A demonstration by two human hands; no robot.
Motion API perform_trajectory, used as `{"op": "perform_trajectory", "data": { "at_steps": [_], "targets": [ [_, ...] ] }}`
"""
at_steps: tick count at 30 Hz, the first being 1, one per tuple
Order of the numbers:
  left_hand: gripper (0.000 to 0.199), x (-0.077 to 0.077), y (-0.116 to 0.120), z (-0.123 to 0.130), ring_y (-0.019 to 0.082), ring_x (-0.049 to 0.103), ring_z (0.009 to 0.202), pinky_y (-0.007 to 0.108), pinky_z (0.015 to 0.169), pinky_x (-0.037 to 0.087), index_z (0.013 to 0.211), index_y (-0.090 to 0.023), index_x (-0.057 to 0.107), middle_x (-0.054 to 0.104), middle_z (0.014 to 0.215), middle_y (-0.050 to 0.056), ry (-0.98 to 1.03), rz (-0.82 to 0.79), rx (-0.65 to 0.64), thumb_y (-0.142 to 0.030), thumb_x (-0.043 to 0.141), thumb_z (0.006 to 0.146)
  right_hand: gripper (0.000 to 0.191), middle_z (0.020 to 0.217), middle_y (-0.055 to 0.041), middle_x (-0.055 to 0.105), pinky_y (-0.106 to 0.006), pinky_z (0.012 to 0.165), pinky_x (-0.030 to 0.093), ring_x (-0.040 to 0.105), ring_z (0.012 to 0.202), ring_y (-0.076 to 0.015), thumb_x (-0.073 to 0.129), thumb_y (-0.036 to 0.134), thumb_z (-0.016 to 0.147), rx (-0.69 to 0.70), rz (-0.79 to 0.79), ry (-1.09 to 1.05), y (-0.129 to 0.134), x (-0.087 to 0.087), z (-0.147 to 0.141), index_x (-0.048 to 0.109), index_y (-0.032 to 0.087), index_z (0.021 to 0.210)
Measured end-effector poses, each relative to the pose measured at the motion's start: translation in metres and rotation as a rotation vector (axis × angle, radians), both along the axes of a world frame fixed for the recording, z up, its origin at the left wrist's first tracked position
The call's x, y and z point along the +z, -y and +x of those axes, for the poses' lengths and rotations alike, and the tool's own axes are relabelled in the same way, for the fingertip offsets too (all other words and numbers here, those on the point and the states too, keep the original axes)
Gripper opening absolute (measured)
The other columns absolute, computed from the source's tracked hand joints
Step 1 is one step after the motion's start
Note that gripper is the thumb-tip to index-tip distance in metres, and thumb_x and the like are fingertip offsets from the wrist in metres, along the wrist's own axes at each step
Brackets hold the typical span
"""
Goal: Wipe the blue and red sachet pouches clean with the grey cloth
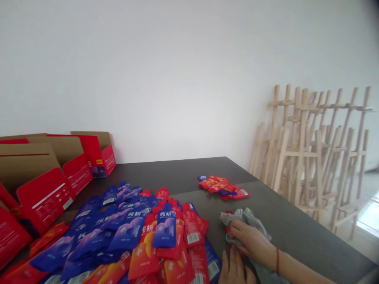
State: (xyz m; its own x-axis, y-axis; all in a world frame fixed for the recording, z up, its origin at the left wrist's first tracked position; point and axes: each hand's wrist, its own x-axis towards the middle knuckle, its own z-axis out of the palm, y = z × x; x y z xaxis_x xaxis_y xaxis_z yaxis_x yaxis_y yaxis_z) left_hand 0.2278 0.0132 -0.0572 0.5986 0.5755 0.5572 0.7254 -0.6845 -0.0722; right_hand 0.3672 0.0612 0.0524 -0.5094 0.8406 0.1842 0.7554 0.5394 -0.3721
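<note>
My right hand (251, 241) is closed on a crumpled grey cloth (250, 219) and presses it onto a small red pouch (227, 230) on the dark table. Most of that pouch is hidden under the cloth and fingers. Just below, at the bottom edge, my left hand (236, 270) lies with its fingers stretched out, their tips at the pouch's near end. To the left spreads a big heap of blue pouches (127, 228) and red-orange pouches (145, 252). A smaller pile of mostly red pouches (217, 184) lies farther back.
Open red cardboard boxes (44, 197) stand in a row along the left side of the table (166, 171). A white wall (189, 86) rises behind. Wooden easels (304, 154) stand on the floor beyond the table's right edge.
</note>
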Motion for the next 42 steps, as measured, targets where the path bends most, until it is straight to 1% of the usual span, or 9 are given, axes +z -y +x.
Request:
{"op": "perform_trajectory", "data": {
  "at_steps": [6, 10, 15, 18, 27, 32, 35, 39, 42],
  "targets": [
    [0.036, 0.047, 0.003, -0.017, 0.039, 0.052, 0.132, 0.059, 0.100, 0.049, 0.125, -0.010, 0.065, 0.052, 0.142, 0.025, -0.243, -0.360, -0.115, -0.023, 0.046, 0.098, 0.011, 0.096, -0.0072, 0.066, -0.037, 0.082, 0.049, 0.063, 0.091, -0.0253, 0.052, 0.026, 0.091, -0.234, 0.068, 0.043, -0.049, 0.002, -0.007, 0.062, 0.022, 0.089],
    [0.050, 0.076, 0.009, -0.028, 0.041, 0.046, 0.136, 0.062, 0.104, 0.045, 0.137, -0.005, 0.058, 0.047, 0.147, 0.028, -0.321, -0.445, -0.122, -0.034, 0.046, 0.098, 0.009, 0.096, -0.0077, 0.066, -0.037, 0.083, 0.049, 0.062, 0.090, -0.0249, 0.053, 0.024, 0.090, -0.209, 0.069, 0.044, -0.046, 0.009, -0.009, 0.061, 0.021, 0.090],
    [0.058, 0.076, 0.013, -0.021, 0.043, 0.046, 0.135, 0.062, 0.105, 0.043, 0.138, -0.001, 0.055, 0.049, 0.144, 0.030, -0.344, -0.483, -0.093, -0.037, 0.052, 0.093, 0.008, 0.100, -0.0065, 0.067, -0.036, 0.084, 0.049, 0.063, 0.095, -0.0254, 0.056, 0.022, 0.088, -0.020, 0.026, -0.013, 0.006, 0.005, -0.008, 0.063, 0.022, 0.091],
    [0.053, 0.073, 0.011, -0.018, 0.043, 0.048, 0.134, 0.061, 0.106, 0.043, 0.135, 0.001, 0.057, 0.053, 0.140, 0.031, -0.331, -0.466, -0.093, -0.031, 0.053, 0.093, 0.007, 0.097, -0.0065, 0.067, -0.036, 0.081, 0.050, 0.063, 0.092, -0.0253, 0.056, 0.023, 0.090, 0.006, 0.010, -0.029, 0.019, -0.003, -0.006, 0.062, 0.022, 0.091],
    [0.041, 0.063, 0.005, -0.018, 0.039, 0.054, 0.129, 0.057, 0.100, 0.050, 0.132, -0.005, 0.062, 0.054, 0.140, 0.026, -0.329, -0.395, -0.087, -0.017, 0.044, 0.097, 0.016, 0.096, -0.0057, 0.068, -0.037, 0.080, 0.050, 0.065, 0.090, -0.0243, 0.047, 0.032, 0.095, -0.226, 0.080, -0.028, -0.056, -0.011, 0.000, 0.059, 0.023, 0.092],
    [0.041, 0.055, 0.002, -0.017, 0.039, 0.054, 0.130, 0.057, 0.099, 0.050, 0.132, -0.007, 0.062, 0.055, 0.140, 0.025, -0.299, -0.405, -0.053, -0.015, 0.042, 0.097, 0.021, 0.091, -0.0050, 0.069, -0.037, 0.077, 0.049, 0.066, 0.086, -0.0246, 0.043, 0.037, 0.095, -0.318, 0.110, -0.033, -0.073, -0.017, 0.014, 0.058, 0.024, 0.089],
    [0.045, 0.068, -0.002, -0.020, 0.035, 0.059, 0.125, 0.051, 0.096, 0.052, 0.139, -0.010, 0.056, 0.060, 0.135, 0.024, -0.308, -0.438, -0.054, -0.018, 0.041, 0.098, 0.020, 0.092, -0.0063, 0.068, -0.039, 0.077, 0.049, 0.066, 0.086, -0.0261, 0.043, 0.037, 0.094, -0.379, 0.140, -0.038, -0.068, -0.018, 0.030, 0.057, 0.024, 0.087],
    [0.041, 0.101, -0.013, -0.016, 0.031, 0.069, 0.099, 0.042, 0.081, 0.055, 0.133, -0.007, 0.059, 0.071, 0.110, 0.021, -0.341, -0.461, -0.083, -0.019, 0.046, 0.096, 0.020, 0.086, -0.0056, 0.067, -0.038, 0.072, 0.048, 0.064, 0.081, -0.0258, 0.044, 0.037, 0.092, -0.406, 0.169, -0.038, -0.050, -0.021, 0.047, 0.056, 0.024, 0.082],
    [0.044, 0.122, -0.024, -0.005, 0.032, 0.069, 0.098, 0.041, 0.078, 0.054, 0.132, -0.007, 0.059, 0.070, 0.109, 0.022, -0.406, -0.433, -0.043, -0.019, 0.056, 0.090, 0.021, 0.083, -0.0044, 0.066, -0.036, 0.070, 0.047, 0.063, 0.078, -0.0240, 0.047, 0.037, 0.090, -0.376, 0.189, -0.022, -0.037, -0.023, 0.048, 0.055, 0.024, 0.076]
  ]
}}
